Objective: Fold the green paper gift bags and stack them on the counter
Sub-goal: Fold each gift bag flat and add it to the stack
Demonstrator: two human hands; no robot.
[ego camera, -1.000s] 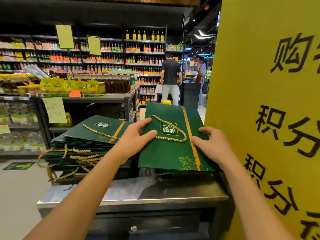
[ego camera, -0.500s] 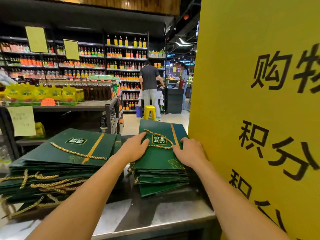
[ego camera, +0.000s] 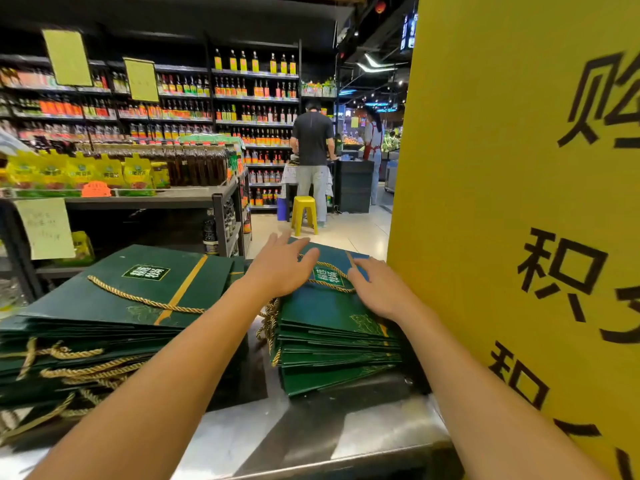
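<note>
- Steel counter [ego camera: 363, 431] lies below both forearms.
- Left hand [ego camera: 280, 268] and right hand [ego camera: 379, 289] rest flat, fingers spread, atop the folded bag stack [ego camera: 332, 344].
- A second bag pile [ego camera: 114, 306] sits left of the left hand.

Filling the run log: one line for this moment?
step: stacking | left hand, right hand: flat on top bag | right stack on counter

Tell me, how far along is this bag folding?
Well along, it seems. Two piles of flat green bags already sit on the metal counter: the left stack and the right stack. In hand: the left hand and right hand press open-palmed on the top bag. No unfolded bags are in view.
</note>
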